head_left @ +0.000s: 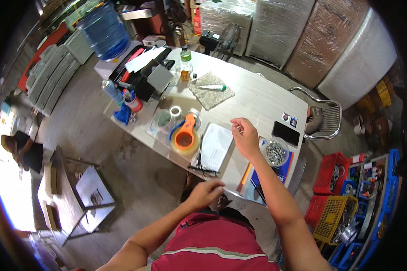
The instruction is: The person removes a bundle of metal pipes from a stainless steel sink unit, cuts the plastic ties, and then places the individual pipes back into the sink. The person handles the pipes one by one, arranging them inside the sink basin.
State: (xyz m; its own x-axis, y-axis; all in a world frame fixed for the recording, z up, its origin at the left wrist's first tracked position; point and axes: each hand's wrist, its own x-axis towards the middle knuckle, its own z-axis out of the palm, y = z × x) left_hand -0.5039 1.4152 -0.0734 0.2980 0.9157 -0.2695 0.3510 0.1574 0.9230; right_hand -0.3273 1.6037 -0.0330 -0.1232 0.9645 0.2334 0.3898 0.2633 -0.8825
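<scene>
Head view brings us first to our left hand (205,193), loosely curled just off the near edge of the table (257,97); we cannot tell whether its fingers pinch anything. Just beyond, a thin black item (203,170) lies by the near end of the white paper (217,147). Our right hand (245,137) is raised between that paper and the bowl (286,151) of small metal parts (275,151), fingers bent toward the thumb; whether the tips meet on something, we cannot make out. We judge this a moment between contacts; picking a part would call for parted fingers over the bowl. Farther off, a green-capped marker (211,87) rests on a grey cloth (212,100).
</scene>
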